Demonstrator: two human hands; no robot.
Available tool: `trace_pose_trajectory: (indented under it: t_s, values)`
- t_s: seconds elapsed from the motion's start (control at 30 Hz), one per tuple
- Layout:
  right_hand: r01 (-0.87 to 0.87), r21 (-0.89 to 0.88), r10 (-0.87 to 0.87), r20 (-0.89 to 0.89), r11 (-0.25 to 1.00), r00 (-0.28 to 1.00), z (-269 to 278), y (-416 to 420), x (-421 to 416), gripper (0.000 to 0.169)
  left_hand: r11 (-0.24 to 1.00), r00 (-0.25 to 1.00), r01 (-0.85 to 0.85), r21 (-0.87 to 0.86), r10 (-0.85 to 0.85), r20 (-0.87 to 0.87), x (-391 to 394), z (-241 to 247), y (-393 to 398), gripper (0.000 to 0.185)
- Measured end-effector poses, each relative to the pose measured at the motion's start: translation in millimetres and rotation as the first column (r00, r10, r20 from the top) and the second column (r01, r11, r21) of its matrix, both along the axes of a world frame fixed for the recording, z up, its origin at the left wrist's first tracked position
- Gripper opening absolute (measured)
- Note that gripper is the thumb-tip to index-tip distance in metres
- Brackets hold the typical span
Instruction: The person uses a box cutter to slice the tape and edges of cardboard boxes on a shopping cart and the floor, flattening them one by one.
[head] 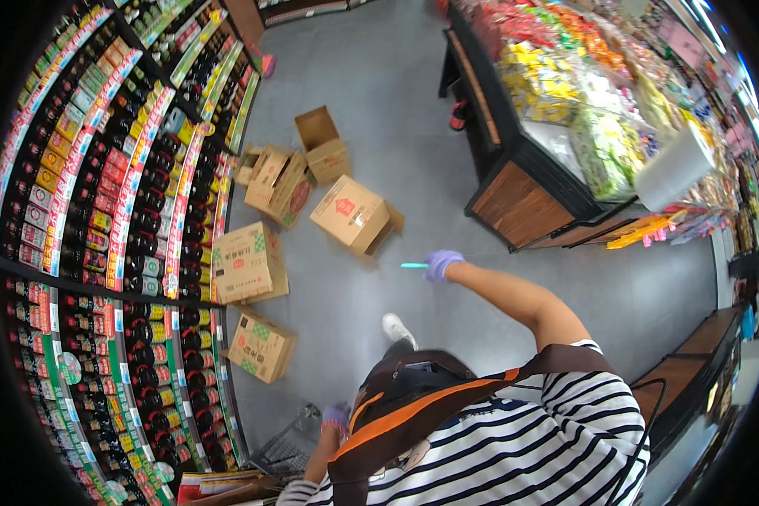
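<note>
My right hand [443, 265], in a purple glove, is stretched out over the floor at the centre and grips a thin turquoise tool [413, 265], perhaps a small knife or pen. My left hand [336, 415], gloved in purple too, hangs low beside a grey wire basket or cart [284, 450]; whether its fingers hold anything is unclear. Ahead of my right hand lies a cardboard box [348, 212] with a red print and loose flaps. Behind it an open cardboard box [324, 148] stands near another opened one [275, 183].
Bottle-filled shelves [117, 278] line the left. Beside them sit two more printed cartons, one larger [243, 262] and one smaller [262, 348]. At right stands a dark wood-panelled display [522, 202] heaped with packaged goods, with a plastic bag roll [673, 167] at its corner.
</note>
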State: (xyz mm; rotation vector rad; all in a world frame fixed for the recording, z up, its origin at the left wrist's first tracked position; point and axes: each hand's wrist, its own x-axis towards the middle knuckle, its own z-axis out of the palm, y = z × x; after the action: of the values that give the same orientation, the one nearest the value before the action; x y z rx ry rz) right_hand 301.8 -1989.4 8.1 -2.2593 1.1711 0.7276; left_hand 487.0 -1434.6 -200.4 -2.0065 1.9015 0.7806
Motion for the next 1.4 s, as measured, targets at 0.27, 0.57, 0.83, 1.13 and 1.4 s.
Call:
trace_pose_trajectory:
  t_s: [0.27,0.57,0.83,1.13,1.4]
  values:
    - [0.101,0.052,-0.085,-0.244,0.994,0.966,-104.0,-139.6,32.6,0.032,0.298,0.052,-0.895,0.332,0.81,-0.585,30.4,118.8,-256.0,0.03]
    - [0.065,-0.005,-0.064,-0.211,0.998,0.975,-299.8,-245.5,161.5,0.037,-0.335,-0.638,-0.708,0.622,0.681,-0.359,-92.5,36.1,-239.2,0.031]
    - [0.094,-0.021,-0.096,-0.103,0.995,0.99,-413.0,-268.7,195.8,0.034,-0.604,-0.794,-0.501,0.62,0.606,-0.05,-188.8,24.5,-250.4,0.033]
    - [-0.3,0.289,0.214,0.296,0.909,0.931,-207.2,-263.1,194.1,0.041,-0.486,-0.859,-0.51,0.71,0.333,-0.389,-46.2,38.4,-391.7,0.05]
    - [-0.069,0.203,-0.058,0.561,0.977,0.826,105.7,-338.9,150.8,0.037,0.149,-0.634,-0.687,0.712,0.355,-0.687,123.8,203.7,-613.5,0.064]
